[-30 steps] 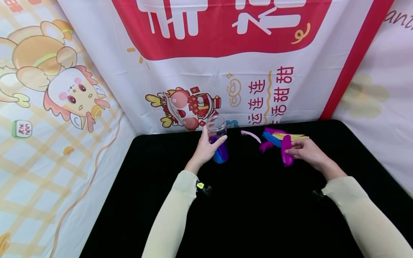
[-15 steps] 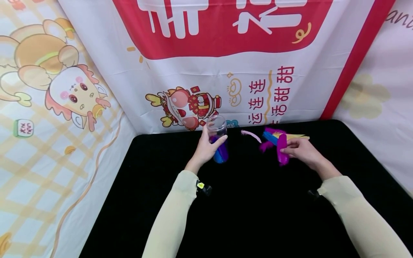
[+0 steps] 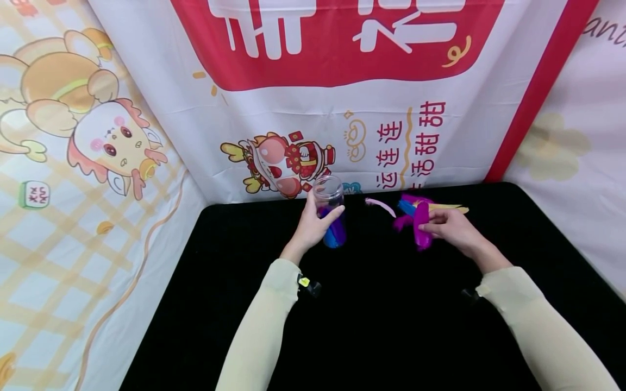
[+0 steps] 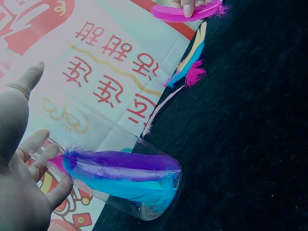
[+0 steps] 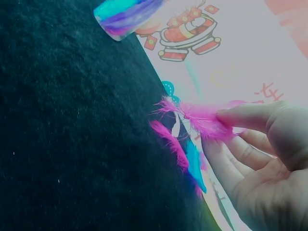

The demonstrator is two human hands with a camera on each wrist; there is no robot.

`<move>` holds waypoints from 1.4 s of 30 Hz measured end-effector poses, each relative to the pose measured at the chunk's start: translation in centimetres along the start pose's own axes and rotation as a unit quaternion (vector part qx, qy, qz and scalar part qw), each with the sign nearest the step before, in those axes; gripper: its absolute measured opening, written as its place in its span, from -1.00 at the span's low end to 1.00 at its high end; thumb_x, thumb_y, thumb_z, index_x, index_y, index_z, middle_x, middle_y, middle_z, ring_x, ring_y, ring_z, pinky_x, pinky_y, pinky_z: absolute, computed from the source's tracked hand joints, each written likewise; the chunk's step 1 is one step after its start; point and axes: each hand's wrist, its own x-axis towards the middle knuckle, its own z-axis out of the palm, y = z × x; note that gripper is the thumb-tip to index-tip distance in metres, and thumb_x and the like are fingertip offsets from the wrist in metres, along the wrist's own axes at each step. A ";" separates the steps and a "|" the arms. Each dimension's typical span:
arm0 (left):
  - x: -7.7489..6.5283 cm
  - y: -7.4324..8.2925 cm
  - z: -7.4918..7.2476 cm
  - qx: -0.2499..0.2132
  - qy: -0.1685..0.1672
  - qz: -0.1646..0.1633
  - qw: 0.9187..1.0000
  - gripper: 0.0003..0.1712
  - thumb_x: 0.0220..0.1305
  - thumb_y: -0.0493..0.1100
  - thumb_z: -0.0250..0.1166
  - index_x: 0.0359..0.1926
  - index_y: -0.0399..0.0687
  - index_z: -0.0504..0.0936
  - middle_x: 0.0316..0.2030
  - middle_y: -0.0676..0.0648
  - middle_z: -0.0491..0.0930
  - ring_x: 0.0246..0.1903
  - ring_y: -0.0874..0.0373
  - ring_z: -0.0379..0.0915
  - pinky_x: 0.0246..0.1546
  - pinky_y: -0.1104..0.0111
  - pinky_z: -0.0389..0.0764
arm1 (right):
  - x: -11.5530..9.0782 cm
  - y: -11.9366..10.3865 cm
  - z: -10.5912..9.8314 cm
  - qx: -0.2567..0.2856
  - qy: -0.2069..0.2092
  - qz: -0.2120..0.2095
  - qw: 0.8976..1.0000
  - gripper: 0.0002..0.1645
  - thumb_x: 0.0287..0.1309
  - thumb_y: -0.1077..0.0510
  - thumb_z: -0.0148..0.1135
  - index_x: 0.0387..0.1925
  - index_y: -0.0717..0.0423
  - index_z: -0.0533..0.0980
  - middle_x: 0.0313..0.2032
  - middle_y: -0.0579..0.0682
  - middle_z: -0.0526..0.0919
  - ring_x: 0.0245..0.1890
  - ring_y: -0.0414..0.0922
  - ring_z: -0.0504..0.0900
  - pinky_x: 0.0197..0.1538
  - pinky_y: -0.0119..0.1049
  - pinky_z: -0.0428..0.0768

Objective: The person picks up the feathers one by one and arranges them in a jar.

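My left hand (image 3: 311,224) grips a clear jar (image 3: 329,187) standing upright near the table's back edge. Purple and blue feathers (image 4: 120,175) lie inside it, with a bit of pink at their upper end. My right hand (image 3: 452,229) pinches a magenta feather (image 3: 421,225) between thumb and fingers, to the right of the jar. Behind that feather is a small pile with a blue feather (image 5: 195,166), a yellow feather (image 3: 447,207) and more magenta ones. Between the pile and the jar lies a pale pink feather (image 3: 381,205).
A black cloth covers the table (image 3: 371,320). Behind it hangs a printed red and white curtain (image 3: 288,114), close to the jar and the feathers. Another patterned curtain (image 3: 98,228) runs along the left side.
My right hand has moved a little left with the magenta feather, across the front of the pile. The left hand and the jar have stayed in place.
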 end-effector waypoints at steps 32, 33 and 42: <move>-0.1 0.0 0.2 -0.015 0.005 0.019 1.000 -0.12 0.33 0.07 0.43 0.48 0.10 0.13 0.24 -0.19 0.43 0.27 -0.05 0.41 0.38 0.06 0.37 | 0.3 -2.0 2.0 -0.004 0.001 -0.054 0.999 -0.61 0.25 0.24 0.42 -0.02 0.44 0.52 -0.29 0.03 0.74 -0.36 -0.31 0.64 -0.21 -0.31 0.69; -0.1 0.0 0.2 -0.012 0.006 0.018 1.000 -0.13 0.33 0.08 0.43 0.48 0.12 0.13 0.23 -0.17 0.44 0.26 -0.03 0.42 0.37 0.07 0.38 | 0.3 -2.0 2.1 -0.005 0.001 -0.054 0.999 -0.61 0.25 0.24 0.42 -0.03 0.44 0.52 -0.30 0.02 0.74 -0.36 -0.31 0.64 -0.22 -0.30 0.69; -0.1 0.1 0.1 -0.006 0.006 0.014 1.000 -0.13 0.34 0.16 0.39 0.47 0.15 0.12 0.24 -0.12 0.42 0.27 0.00 0.40 0.38 0.06 0.37 | 0.6 -2.4 2.6 -0.012 0.010 -0.053 0.998 -0.65 0.24 0.24 0.43 -0.10 0.39 0.49 -0.31 0.00 0.70 -0.34 -0.30 0.64 -0.24 -0.35 0.68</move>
